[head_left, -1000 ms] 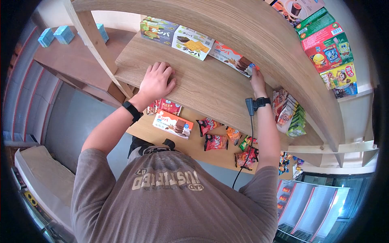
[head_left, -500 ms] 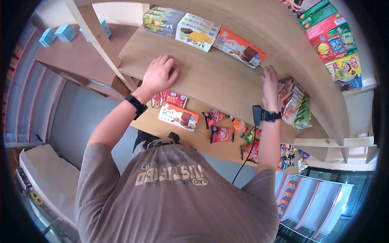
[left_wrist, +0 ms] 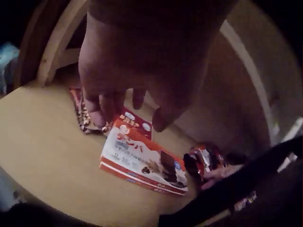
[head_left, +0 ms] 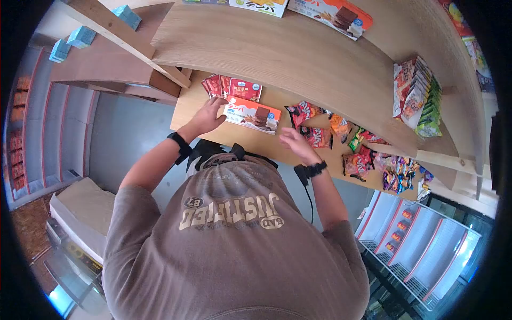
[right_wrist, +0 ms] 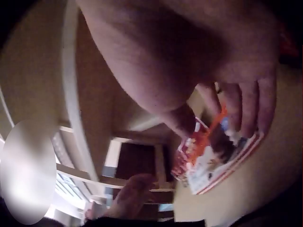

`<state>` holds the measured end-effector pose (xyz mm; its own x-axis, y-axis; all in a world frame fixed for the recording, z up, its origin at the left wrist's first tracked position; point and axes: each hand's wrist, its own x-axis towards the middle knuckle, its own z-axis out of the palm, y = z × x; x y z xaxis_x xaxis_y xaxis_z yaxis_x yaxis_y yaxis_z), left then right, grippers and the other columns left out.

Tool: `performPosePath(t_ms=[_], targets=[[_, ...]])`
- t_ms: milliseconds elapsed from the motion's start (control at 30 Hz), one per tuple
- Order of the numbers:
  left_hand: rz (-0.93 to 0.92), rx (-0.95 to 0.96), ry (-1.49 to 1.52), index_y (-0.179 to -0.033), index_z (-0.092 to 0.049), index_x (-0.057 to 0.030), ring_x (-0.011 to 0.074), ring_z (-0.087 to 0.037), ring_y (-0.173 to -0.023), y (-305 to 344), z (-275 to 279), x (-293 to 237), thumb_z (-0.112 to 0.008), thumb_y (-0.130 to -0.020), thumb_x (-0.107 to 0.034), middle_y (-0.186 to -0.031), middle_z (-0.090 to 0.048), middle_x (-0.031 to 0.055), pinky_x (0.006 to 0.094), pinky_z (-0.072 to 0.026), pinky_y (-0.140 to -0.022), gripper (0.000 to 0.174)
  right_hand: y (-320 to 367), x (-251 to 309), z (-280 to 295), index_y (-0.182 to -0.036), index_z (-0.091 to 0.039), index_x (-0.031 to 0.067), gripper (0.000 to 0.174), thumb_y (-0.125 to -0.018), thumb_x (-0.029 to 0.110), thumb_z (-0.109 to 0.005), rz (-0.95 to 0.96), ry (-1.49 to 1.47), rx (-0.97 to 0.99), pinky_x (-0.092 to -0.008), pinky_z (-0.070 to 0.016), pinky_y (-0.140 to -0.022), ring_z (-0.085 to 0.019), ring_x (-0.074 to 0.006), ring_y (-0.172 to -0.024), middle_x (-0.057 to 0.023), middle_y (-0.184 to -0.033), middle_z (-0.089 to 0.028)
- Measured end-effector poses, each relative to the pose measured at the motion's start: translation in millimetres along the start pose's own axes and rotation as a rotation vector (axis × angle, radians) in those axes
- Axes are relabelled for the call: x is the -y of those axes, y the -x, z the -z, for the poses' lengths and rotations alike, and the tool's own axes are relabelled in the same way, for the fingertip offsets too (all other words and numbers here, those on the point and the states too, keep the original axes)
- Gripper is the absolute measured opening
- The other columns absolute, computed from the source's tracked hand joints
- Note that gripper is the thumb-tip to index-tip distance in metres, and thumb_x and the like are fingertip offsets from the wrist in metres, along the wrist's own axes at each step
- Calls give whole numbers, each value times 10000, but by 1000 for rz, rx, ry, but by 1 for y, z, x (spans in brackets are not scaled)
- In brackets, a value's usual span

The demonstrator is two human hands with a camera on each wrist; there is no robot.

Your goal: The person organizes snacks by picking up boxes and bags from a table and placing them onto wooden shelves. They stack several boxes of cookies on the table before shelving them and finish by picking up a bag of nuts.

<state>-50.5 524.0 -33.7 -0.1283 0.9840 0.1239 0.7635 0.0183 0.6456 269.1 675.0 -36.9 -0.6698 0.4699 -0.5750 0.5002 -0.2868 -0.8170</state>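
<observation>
An orange-and-white chocolate wafer box [head_left: 252, 114] lies on the lower shelf [head_left: 234, 134]; in the left wrist view, the box [left_wrist: 142, 158] shows a second one beneath it. My left hand [head_left: 205, 117] is at its left end, fingers spread and slightly bent; whether they touch it is unclear. Near its right end is my right hand [head_left: 300, 145], fingers loosely extended, holding nothing. The right wrist view has that hand [right_wrist: 227, 71] over the box [right_wrist: 218, 158]. Behind the box are a red box [head_left: 246, 89] and red packets [head_left: 216, 85].
Candy bags [head_left: 316, 136] lie right of the box. The upper shelf [head_left: 277, 53] overhangs the back, bearing another orange wafer box [head_left: 341, 17] and a row of snack packets [head_left: 416, 96] at the right. A wooden post [head_left: 106, 26] stands at the left.
Both hands have come down from the upper shelf to the box on the lower shelf. The right hand let go of the upper wafer box earlier. The head view has shifted downward.
</observation>
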Motion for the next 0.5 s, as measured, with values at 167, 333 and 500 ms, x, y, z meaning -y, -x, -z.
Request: performPosePath(t_ms=[167, 333, 500], targets=[[701, 194, 427, -1303, -432, 23, 196, -563, -942, 6, -71, 88, -670, -815, -219, -1132, -576, 150, 332, -482, -767, 594, -84, -91, -12, -1153, -553, -32, 437, -850, 273, -629, -49, 161, -343, -291, -487, -805, -624, -170, -911, -101, -990, -661], [718, 259, 559, -1314, -432, 8, 176, -574, -860, -9, -66, 62, -671, -797, -247, -1054, -599, 122, 307, -474, -670, 624, -120, -125, -33, -1079, -605, -33, 369, -790, 192, -646, 200, -6, -352, -327, -480, -819, -634, -211, -922, -134, -1011, -669], [865, 362, 456, -1322, -435, -13, 185, -569, -886, -22, -58, 61, -673, -806, -294, -1079, -591, 113, 309, -475, -695, 633, -79, -75, -47, -1144, -569, 7, 376, -840, 223, -619, -2, 3, -322, -278, -450, -780, -571, -143, -909, -59, -1038, -627]])
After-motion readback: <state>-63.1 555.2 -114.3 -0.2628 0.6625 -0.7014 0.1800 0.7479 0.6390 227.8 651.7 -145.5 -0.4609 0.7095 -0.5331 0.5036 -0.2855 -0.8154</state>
